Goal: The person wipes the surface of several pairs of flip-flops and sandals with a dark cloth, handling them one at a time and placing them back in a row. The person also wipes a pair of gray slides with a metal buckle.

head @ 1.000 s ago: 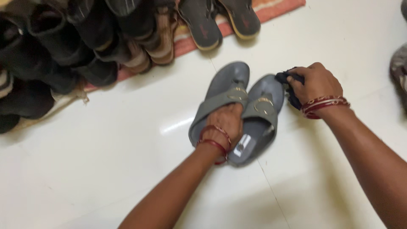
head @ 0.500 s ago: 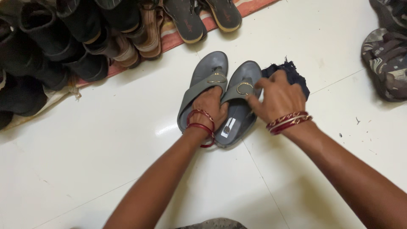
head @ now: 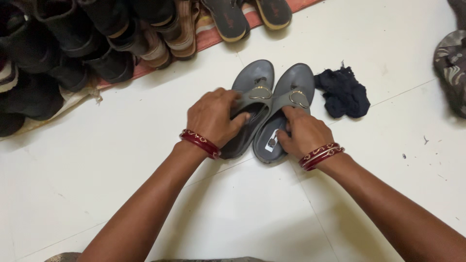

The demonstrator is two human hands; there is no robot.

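Observation:
Two grey sandals with gold rings on their straps lie side by side on the white tiled floor. My left hand [head: 213,116] grips the left grey sandal [head: 255,80] at its strap and outer edge. My right hand [head: 302,134] holds the right grey sandal [head: 296,80] with fingers tucked under its strap. A crumpled dark blue cloth [head: 343,93] lies on the floor just right of the sandals, apart from both hands. Red bangles circle both wrists.
A row of dark shoes [head: 63,43] and brown sandals [head: 182,39] lines a striped red mat [head: 213,41] at the top left. Two dark flip-flops [head: 233,19] rest on the mat above. A patterned sandal [head: 451,68] sits at the right edge.
My right hand let go of the dark cloth, which now lies on the floor, and took hold of the right sandal. My left hand shifted to the left sandal's outer side.

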